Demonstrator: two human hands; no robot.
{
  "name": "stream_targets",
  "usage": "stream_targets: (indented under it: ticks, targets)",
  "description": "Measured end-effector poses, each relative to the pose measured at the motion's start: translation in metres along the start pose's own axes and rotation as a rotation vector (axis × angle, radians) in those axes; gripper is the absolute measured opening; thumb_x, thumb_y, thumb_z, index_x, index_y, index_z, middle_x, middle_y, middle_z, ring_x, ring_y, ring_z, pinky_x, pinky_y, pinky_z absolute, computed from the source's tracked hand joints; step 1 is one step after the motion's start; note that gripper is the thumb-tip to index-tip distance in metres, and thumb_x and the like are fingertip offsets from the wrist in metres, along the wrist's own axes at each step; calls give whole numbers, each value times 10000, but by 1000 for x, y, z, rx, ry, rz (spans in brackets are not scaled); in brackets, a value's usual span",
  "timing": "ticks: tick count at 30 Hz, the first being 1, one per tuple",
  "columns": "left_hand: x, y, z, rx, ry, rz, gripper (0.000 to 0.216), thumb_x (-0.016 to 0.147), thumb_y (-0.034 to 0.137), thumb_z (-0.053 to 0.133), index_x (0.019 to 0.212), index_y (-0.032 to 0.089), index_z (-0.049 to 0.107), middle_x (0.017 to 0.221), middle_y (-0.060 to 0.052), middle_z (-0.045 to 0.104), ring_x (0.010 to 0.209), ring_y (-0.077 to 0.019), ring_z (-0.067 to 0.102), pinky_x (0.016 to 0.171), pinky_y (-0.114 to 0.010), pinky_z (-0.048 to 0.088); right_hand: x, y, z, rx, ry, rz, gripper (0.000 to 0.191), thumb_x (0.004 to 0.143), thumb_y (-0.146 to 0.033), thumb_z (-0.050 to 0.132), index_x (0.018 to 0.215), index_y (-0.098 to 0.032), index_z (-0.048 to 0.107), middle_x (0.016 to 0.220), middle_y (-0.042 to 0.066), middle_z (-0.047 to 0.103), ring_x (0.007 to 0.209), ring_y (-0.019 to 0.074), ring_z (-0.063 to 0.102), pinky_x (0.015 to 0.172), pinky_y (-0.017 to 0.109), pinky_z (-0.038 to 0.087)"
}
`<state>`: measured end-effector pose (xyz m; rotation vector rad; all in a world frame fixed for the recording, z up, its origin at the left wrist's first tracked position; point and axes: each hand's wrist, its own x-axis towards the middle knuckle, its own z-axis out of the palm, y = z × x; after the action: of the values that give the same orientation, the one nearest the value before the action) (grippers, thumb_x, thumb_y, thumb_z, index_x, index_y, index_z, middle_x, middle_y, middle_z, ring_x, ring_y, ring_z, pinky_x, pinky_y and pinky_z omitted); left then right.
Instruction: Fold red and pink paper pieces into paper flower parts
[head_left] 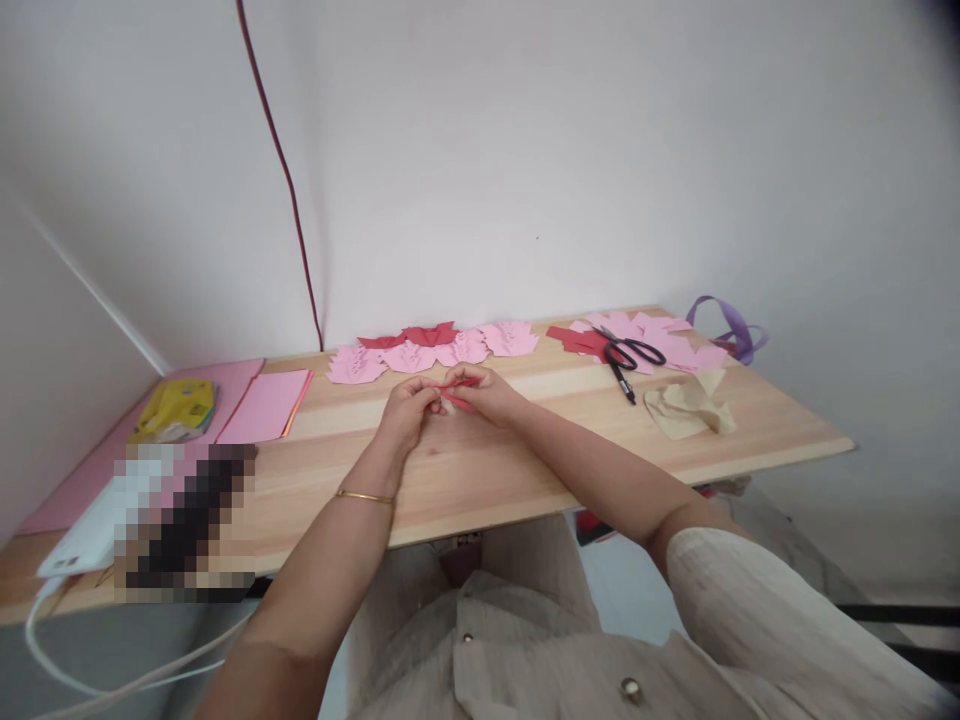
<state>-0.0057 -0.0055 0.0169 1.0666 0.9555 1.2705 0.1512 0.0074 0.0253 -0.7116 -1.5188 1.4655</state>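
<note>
Above the middle of the wooden table, my left hand [411,408] and my right hand [480,392] pinch a small piece of red paper [460,392] between them. Fingers cover most of the paper, so its full shape is hidden. Just beyond my hands lie several pleated pink paper pieces [409,356] in a row. Two folded red paper pieces [430,334] rest behind and partly on that row.
Black-handled scissors [636,346] and a black pen [622,380] lie by pink paper scraps [682,350] at the right, near crumpled beige paper [688,408]. Pink sheets [264,405], a yellow packet [176,408] and a white power bank-like block [101,520] occupy the left.
</note>
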Motion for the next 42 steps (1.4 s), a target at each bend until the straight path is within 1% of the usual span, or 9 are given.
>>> stream_targets:
  ticks: [6,11,16,20,26,30,35,39,42]
  targets:
    - [-2,7,-5,-80,-99,-71,210,608,247,727,754,112,660,599,-16,616,552,-117,564,648,-309,506,2,3,-6,-4,-4,-25,223,680,-333,691,793,-186,568,709,-11,628,660,111,565,640,243,438]
    - [-2,6,-8,-58,-117,-130,291,637,360,762,718,106,646,633,-42,627,554,-126,578,661,-345,519,2,7,-14,-43,-55,-36,216,703,-329,683,816,-171,589,775,8,647,725,119,588,696,254,453]
    - [-2,5,-6,32,-124,-20,285,640,361,770,704,116,640,606,-16,609,559,-117,576,645,-292,497,3,4,-15,-93,-26,-8,255,705,-254,671,934,-178,588,751,-19,631,656,90,556,652,224,429]
    - [-2,6,-5,133,-93,47,278,663,380,744,726,127,645,609,-9,619,570,-116,581,631,-264,482,3,2,-14,-76,-12,16,166,717,-273,663,815,-153,602,700,-11,628,633,87,539,625,217,411]
    - [-2,4,-6,187,-93,72,262,677,375,730,734,132,649,604,-4,613,566,-114,583,629,-257,478,5,5,-14,-18,-14,34,164,711,-278,669,799,-151,614,674,-17,627,619,85,530,623,219,405]
    - [0,0,-4,158,-12,107,242,677,362,725,708,139,637,570,9,594,538,-106,565,617,-253,474,5,4,-13,24,26,63,177,730,-294,648,833,-153,623,688,-19,628,628,82,536,644,223,416]
    - [2,-4,0,166,73,171,248,696,378,706,737,141,646,554,11,592,554,-118,578,650,-269,490,4,3,-7,66,15,41,288,661,-298,741,873,-153,610,785,3,663,743,109,593,745,254,439]
    - [-1,-5,1,286,52,228,257,732,396,678,775,143,666,606,-11,626,597,-127,595,677,-274,494,5,6,-3,19,134,2,263,662,-347,738,743,-151,582,674,-15,624,653,100,557,682,249,422]
    - [-2,-4,1,275,-12,217,255,744,394,668,800,145,663,630,-13,631,621,-130,601,704,-284,497,6,7,-5,-9,159,-38,269,660,-362,737,722,-156,574,659,-21,608,634,97,540,665,247,415]
